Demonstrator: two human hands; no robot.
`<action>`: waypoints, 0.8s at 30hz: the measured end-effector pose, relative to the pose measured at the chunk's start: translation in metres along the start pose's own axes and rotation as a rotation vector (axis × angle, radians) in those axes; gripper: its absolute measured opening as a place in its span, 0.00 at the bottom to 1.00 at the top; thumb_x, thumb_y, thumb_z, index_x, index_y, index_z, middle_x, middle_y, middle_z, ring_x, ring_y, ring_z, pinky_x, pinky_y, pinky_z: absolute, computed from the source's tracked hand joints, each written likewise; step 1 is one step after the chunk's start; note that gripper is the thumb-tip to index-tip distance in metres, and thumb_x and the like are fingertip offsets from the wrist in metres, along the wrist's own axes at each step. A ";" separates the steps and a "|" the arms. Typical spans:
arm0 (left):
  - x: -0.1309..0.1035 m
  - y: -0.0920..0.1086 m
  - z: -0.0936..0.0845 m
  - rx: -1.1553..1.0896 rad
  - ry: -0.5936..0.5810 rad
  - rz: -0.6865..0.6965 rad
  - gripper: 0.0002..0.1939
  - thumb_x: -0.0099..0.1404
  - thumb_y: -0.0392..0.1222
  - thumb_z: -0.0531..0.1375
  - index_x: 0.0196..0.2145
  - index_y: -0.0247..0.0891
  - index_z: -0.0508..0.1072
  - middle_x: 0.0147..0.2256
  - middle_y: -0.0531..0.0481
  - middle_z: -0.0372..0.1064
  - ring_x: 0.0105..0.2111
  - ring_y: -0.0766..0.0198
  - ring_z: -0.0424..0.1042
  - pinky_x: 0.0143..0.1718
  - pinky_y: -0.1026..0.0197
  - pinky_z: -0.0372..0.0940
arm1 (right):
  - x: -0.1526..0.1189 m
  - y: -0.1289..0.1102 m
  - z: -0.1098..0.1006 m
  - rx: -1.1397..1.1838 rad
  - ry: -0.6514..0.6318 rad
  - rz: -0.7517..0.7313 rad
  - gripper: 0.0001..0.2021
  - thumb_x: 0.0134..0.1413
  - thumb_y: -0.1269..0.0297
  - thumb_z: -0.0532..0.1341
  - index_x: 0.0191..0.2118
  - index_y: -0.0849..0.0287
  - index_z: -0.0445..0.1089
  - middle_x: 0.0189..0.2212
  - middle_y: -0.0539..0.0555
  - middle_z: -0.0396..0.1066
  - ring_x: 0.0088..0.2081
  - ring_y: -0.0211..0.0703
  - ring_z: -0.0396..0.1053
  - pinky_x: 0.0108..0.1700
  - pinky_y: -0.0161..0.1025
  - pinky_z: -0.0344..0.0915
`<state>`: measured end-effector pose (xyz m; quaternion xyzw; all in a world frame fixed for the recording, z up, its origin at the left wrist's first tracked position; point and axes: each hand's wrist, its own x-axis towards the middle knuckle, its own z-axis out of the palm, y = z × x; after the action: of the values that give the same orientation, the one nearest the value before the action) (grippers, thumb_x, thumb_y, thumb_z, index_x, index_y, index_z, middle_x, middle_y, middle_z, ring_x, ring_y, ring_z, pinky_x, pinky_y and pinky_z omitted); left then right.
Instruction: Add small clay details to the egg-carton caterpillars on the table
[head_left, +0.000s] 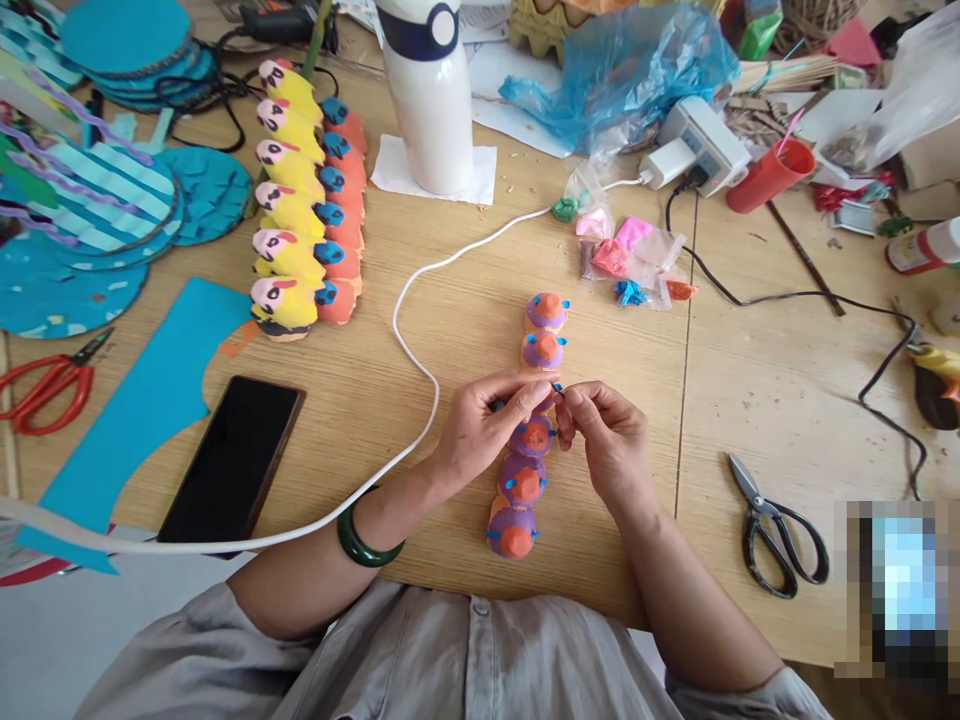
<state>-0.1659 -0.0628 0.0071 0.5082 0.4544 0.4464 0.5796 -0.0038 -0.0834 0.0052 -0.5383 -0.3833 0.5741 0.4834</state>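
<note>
A column of purple domes (512,533) with orange tops and small blue bits at their sides lies in front of me. My left hand (487,420) reaches over its middle, fingers closed, with a dark object partly hidden in the palm. Close to its right side, my right hand (606,435) pinches with thumb and forefinger at a tiny blue piece (557,388), which sits between the fingertips of both hands. The dome beneath is mostly covered by the fingers.
A white bottle (433,110) stands at the back beside yellow figures (289,250). A white cable (409,350) crosses the table. Clay bags (630,250) lie behind the column, black scissors (780,535) at right, a phone (234,460) and red scissors (52,385) at left.
</note>
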 end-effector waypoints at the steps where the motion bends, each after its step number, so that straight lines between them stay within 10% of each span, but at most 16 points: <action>1: 0.000 0.000 0.000 -0.001 -0.003 0.009 0.14 0.69 0.50 0.64 0.42 0.39 0.85 0.35 0.49 0.82 0.35 0.64 0.78 0.36 0.64 0.72 | 0.000 0.000 0.000 -0.001 -0.004 0.002 0.17 0.57 0.48 0.69 0.29 0.57 0.73 0.21 0.46 0.68 0.22 0.34 0.63 0.24 0.34 0.64; 17: 0.001 -0.002 0.001 0.067 0.008 0.082 0.10 0.70 0.44 0.63 0.42 0.40 0.85 0.42 0.48 0.83 0.38 0.64 0.79 0.41 0.64 0.72 | -0.001 -0.002 0.002 0.035 -0.006 0.035 0.12 0.53 0.53 0.73 0.32 0.56 0.78 0.22 0.46 0.71 0.22 0.32 0.64 0.23 0.31 0.64; 24: -0.001 0.002 0.001 -0.006 -0.025 -0.034 0.18 0.72 0.53 0.61 0.47 0.38 0.84 0.28 0.52 0.77 0.29 0.68 0.73 0.32 0.66 0.67 | 0.000 -0.001 0.001 0.066 0.007 -0.003 0.11 0.55 0.55 0.72 0.31 0.57 0.77 0.21 0.46 0.71 0.20 0.31 0.64 0.23 0.30 0.64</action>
<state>-0.1653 -0.0637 0.0095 0.5044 0.4543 0.4315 0.5941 -0.0047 -0.0828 0.0064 -0.5236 -0.3634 0.5837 0.5030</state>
